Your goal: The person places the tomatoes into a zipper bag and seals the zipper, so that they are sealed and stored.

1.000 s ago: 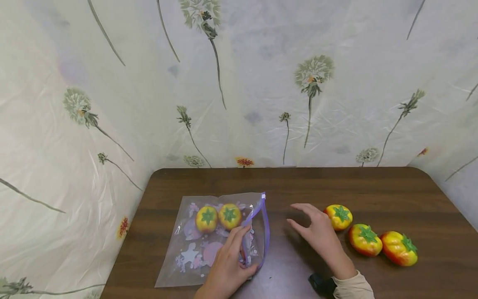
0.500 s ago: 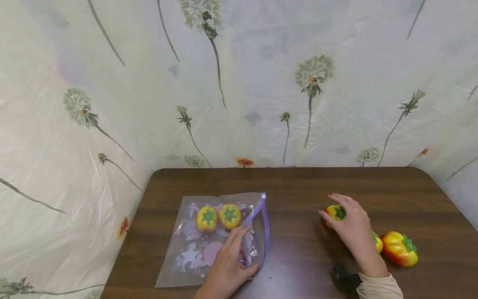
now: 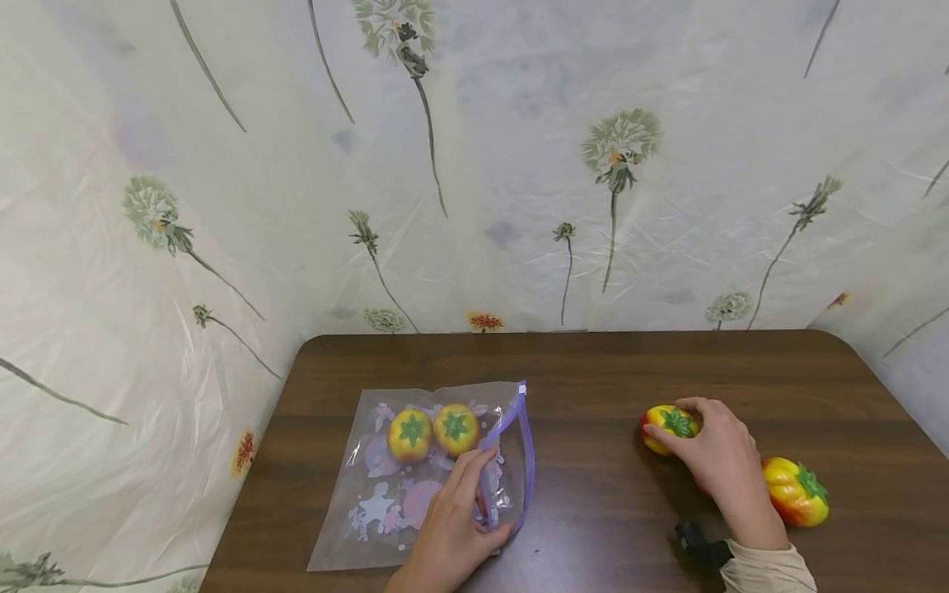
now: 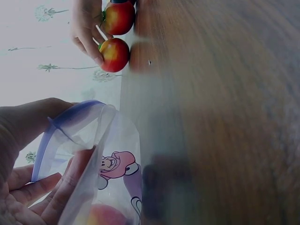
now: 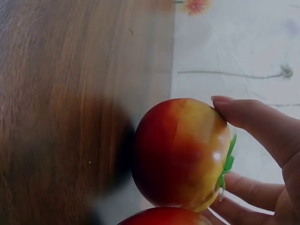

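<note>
Presently clamping leftmost loose fruit [image 3: 673, 422] with right hand [image 3: 722, 449], curling left hand [image 3: 455, 511] round bag [image 3: 337, 535]; could slip off glossy skin or, through crowding, knock adjacent fruit [image 5: 164, 217].

Your table [image 3: 593, 362]: dark brown wood grain, rounded corners at ten and two o'clock, pale sheen toward six. From its middle, clear plastic bag [image 3: 337, 527] lies at nine, purple zip edge [image 3: 530, 461] gaping toward three. Inner fruit [image 3: 670, 420], red and yellow with green top, sits between two and three. Outer fruit [image 3: 797, 492], same colouring, at three. Middle fruit [image 4: 118, 21] shows just beside inner one in your left wrist view. Tiny dark speck [image 3: 537, 551] near six.
</note>
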`<state>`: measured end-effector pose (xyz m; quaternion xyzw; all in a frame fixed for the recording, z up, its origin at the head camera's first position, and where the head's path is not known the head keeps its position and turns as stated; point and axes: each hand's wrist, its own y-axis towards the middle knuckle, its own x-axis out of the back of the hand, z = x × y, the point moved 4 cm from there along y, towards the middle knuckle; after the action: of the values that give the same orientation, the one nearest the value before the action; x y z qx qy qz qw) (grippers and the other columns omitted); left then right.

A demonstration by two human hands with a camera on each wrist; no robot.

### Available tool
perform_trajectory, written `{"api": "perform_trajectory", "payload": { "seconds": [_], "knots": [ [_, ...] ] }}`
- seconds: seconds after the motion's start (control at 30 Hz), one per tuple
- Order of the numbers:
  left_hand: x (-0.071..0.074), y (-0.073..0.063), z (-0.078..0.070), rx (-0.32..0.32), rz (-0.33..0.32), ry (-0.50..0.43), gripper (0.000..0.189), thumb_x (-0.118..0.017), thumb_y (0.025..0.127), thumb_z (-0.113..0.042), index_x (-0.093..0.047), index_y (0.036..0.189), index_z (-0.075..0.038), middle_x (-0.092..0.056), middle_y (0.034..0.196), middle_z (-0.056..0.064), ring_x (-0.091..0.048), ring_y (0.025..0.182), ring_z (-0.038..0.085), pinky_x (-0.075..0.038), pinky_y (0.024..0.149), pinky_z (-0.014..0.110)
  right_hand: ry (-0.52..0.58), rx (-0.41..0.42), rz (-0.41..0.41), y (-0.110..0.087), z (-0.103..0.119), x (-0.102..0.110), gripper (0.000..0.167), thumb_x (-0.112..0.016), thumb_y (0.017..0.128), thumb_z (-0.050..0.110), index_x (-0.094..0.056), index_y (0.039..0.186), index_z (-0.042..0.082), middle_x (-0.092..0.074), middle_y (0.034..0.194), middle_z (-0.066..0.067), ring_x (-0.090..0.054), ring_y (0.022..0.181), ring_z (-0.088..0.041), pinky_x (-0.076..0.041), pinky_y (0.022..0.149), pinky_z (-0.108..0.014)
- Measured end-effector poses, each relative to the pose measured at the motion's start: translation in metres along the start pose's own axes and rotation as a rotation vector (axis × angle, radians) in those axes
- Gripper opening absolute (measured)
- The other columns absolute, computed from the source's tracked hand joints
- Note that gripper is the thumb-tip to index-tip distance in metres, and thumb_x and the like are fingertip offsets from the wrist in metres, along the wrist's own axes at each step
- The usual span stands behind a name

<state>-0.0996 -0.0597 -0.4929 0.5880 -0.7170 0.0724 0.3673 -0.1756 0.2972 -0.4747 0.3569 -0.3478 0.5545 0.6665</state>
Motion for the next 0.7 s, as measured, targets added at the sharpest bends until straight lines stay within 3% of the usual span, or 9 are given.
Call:
{"api": "perform_trajectory", "payload": {
  "seconds": [0.23,0.37,0.5,0.7],
  "knots": [
    [0.0008,0.0002,-0.0003,0.002,-0.002,0.003,0.092,-0.094,0.069,-0.009,-0.048,0.148,-0.005,-0.054,0.142,0.005,-0.053,0.077,-0.002,-0.045,0.057,0.004,-0.043,0.030,0.009,0.0009,0.0023,-0.0035,0.074,-0.075,0.085,0.064,-0.067,0.133,0.009,-0.059,0.132,-0.028,-0.057,0.114,-0.055,-0.049,0.084,-0.070],
    [0.0011,0.0004,-0.0007,0.003,-0.001,0.007,0.091,-0.094,0.069,-0.010,-0.048,0.148,-0.005,-0.054,0.142,0.006,-0.053,0.076,-0.002,-0.044,0.058,0.004,-0.021,0.027,0.018,0.0009,0.0026,-0.0057,0.082,-0.077,0.085,0.061,-0.059,0.139,0.002,-0.057,0.133,-0.031,-0.056,0.113,-0.053,-0.048,0.087,-0.070],
    [0.0011,0.0005,-0.0005,0.010,0.005,0.002,0.091,-0.094,0.070,-0.010,-0.048,0.148,-0.005,-0.055,0.141,0.008,-0.053,0.076,-0.002,-0.044,0.057,0.004,0.025,0.023,0.003,0.0011,0.0029,-0.0061,0.087,-0.082,0.082,0.056,-0.055,0.136,-0.006,-0.059,0.128,-0.032,-0.058,0.108,-0.047,-0.049,0.088,-0.065],
    [0.0011,0.0003,0.0002,0.014,0.008,0.005,0.091,-0.094,0.070,-0.010,-0.047,0.148,-0.006,-0.054,0.142,0.006,-0.053,0.075,-0.003,-0.045,0.058,0.005,0.015,0.067,0.008,0.0008,0.0063,-0.0076,0.078,-0.084,0.082,0.050,-0.059,0.135,-0.001,-0.058,0.132,-0.032,-0.055,0.113,-0.053,-0.045,0.092,-0.070]
  ]
}}
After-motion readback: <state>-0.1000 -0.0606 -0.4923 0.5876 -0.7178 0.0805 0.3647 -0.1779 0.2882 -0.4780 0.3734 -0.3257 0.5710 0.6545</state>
